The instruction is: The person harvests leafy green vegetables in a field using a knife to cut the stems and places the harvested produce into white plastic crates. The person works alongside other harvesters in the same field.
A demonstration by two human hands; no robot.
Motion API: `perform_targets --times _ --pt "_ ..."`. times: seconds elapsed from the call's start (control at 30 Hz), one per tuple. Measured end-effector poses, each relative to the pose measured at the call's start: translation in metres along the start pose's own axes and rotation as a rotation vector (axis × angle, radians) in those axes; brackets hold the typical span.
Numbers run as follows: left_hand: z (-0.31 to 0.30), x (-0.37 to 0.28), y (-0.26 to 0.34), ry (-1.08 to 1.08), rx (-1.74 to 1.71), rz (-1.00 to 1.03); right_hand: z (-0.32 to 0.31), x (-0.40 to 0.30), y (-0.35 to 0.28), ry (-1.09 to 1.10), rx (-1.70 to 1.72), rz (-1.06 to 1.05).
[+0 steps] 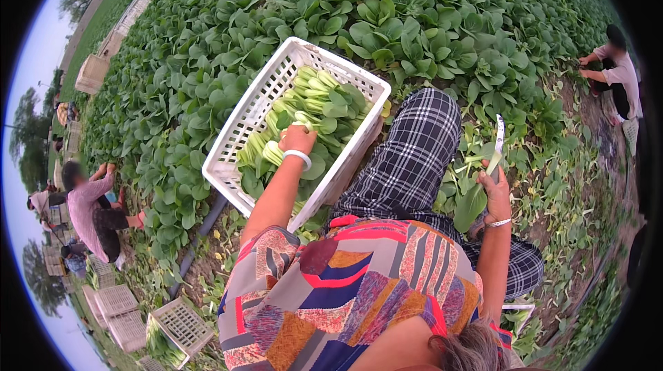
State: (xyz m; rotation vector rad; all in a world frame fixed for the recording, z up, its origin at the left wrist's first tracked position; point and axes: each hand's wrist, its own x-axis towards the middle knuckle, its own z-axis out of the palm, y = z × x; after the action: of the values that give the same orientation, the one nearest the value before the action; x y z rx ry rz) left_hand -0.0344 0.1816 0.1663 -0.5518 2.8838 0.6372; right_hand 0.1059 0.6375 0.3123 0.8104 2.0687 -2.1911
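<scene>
A white plastic crate (pixel 336 62) sits tilted in view in front of me, with rows of bok choy heads (pixel 316 88) inside, pale stems mostly towards its far left side. My left hand (pixel 299 140), a pale bangle at its wrist, reaches into the crate with its fingers curled on a bok choy head (pixel 302 118). To the right of my knee, my right hand (pixel 495 192) grips a knife (pixel 500 132) whose blade points away from me. A loose bok choy leaf (pixel 471 208) hangs from that same hand, its pale stalk lying along the knife's handle, which is mostly hidden.
Growing bok choy plants (pixel 414 34) fill the ground ahead. Cut leaves (pixel 549 205) litter the soil at right. People crouch at left (pixel 96 210) and right (pixel 619 75). A dark pipe (pixel 194 249) and stacked crates (pixel 121 314) lie at left.
</scene>
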Motion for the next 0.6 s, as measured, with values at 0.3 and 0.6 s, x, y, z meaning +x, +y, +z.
perform_targets --times 0.3,0.6 --pt "-0.046 0.036 -0.056 -0.22 -1.408 -0.279 -0.004 0.004 0.014 0.003 0.074 -0.028" --pt "-0.137 0.012 0.095 -0.507 -1.648 -0.013 -0.056 0.016 0.053 0.169 0.003 -0.126"
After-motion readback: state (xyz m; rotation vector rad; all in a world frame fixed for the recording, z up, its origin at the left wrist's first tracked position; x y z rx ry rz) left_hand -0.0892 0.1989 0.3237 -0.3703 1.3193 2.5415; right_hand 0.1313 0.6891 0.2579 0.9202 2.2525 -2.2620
